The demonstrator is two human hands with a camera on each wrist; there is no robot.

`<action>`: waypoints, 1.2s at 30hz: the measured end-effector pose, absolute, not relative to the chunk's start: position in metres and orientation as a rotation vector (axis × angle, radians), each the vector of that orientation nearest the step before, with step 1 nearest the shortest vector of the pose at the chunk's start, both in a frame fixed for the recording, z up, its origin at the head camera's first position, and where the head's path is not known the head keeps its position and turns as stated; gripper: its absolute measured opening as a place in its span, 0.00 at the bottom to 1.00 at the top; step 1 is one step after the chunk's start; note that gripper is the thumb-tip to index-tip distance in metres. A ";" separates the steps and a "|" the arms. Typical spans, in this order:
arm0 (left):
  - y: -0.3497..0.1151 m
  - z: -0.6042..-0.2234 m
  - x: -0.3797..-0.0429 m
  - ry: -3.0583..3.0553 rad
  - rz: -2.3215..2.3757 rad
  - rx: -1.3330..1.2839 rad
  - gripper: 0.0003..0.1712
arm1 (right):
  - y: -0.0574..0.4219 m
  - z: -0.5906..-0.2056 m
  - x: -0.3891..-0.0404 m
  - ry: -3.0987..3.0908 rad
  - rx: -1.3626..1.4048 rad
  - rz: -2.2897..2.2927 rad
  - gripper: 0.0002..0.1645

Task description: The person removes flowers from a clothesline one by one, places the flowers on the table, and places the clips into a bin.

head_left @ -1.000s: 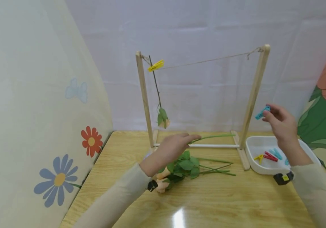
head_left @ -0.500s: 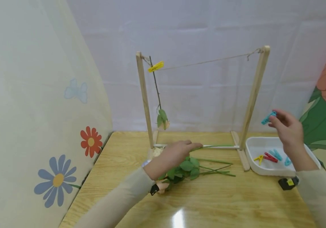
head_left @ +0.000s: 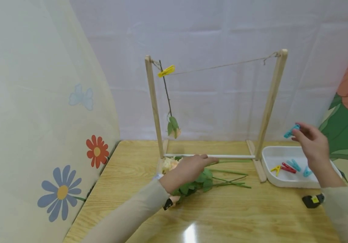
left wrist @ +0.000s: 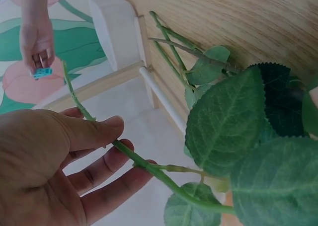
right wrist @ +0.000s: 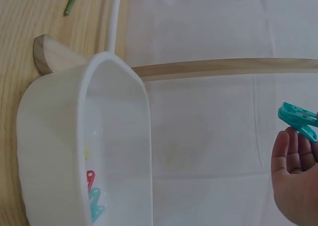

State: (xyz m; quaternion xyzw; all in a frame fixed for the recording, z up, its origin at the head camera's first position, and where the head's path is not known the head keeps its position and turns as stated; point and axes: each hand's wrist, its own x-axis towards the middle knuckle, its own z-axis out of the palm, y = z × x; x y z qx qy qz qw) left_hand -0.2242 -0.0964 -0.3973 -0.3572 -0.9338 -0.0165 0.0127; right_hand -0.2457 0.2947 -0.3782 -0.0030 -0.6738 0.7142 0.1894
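Observation:
My left hand (head_left: pixel 187 169) pinches a rose by its green stem (left wrist: pixel 171 184) between thumb and fingers, low over the table. Under and beside that hand lie several more roses with green leaves (head_left: pixel 205 180) and bare stems pointing right. A pale rose bloom (head_left: pixel 168 164) shows left of the hand; which stem it belongs to is unclear. My right hand (head_left: pixel 316 148) holds a blue clothespin (head_left: pixel 291 131) by its fingertips, raised above the white tub. On the string hangs another rose (head_left: pixel 174 127), head down, clipped at its stem by a yellow clothespin (head_left: pixel 166 71).
A wooden frame with two posts (head_left: pixel 271 101) carries the twine (head_left: pixel 219 67) and a white crossbar (head_left: pixel 231 156) near the table. At right stands the white tub (head_left: pixel 266 152) with yellow, red (head_left: pixel 288 168) and blue clothespins. A white cloth (head_left: pixel 216 108) hangs behind.
My left hand has come down slightly with the rose stem, which now lies lower than the crossbar in view. My right hand has moved right and down with the blue clothespin.

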 end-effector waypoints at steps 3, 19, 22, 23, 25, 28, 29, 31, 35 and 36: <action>-0.095 -0.400 -0.225 -2.891 -0.023 -1.134 0.39 | 0.298 -0.380 -0.245 -1.883 -0.013 2.016 0.13; -0.082 -0.412 -0.227 -2.879 0.129 -1.192 0.41 | 0.310 -0.387 -0.242 -2.133 -0.149 1.836 0.14; -0.081 -0.412 -0.227 -2.895 0.142 -1.193 0.40 | 0.313 -0.390 -0.243 -2.208 -0.174 1.769 0.18; -0.081 -0.412 -0.226 -2.901 0.148 -1.194 0.40 | 0.314 -0.392 -0.243 -2.234 -0.180 1.744 0.21; -0.080 -0.413 -0.227 -2.904 0.168 -1.196 0.39 | 0.316 -0.393 -0.242 -2.278 -0.184 1.696 0.27; -0.080 -0.414 -0.227 -2.900 0.200 -1.203 0.39 | 0.319 -0.396 -0.240 -2.321 -0.170 1.652 0.27; -0.079 -0.415 -0.227 -2.899 0.207 -1.206 0.38 | 0.320 -0.396 -0.240 -2.328 -0.162 1.649 0.24; -0.079 -0.417 -0.228 -2.892 0.220 -1.212 0.37 | 0.323 -0.397 -0.238 -2.337 -0.143 1.650 0.17; -0.079 -0.420 -0.229 -2.872 0.243 -1.224 0.36 | 0.328 -0.400 -0.237 -2.395 -0.125 1.609 0.13; -0.079 -0.420 -0.229 -2.867 0.249 -1.225 0.35 | 0.329 -0.400 -0.236 -2.418 -0.126 1.585 0.17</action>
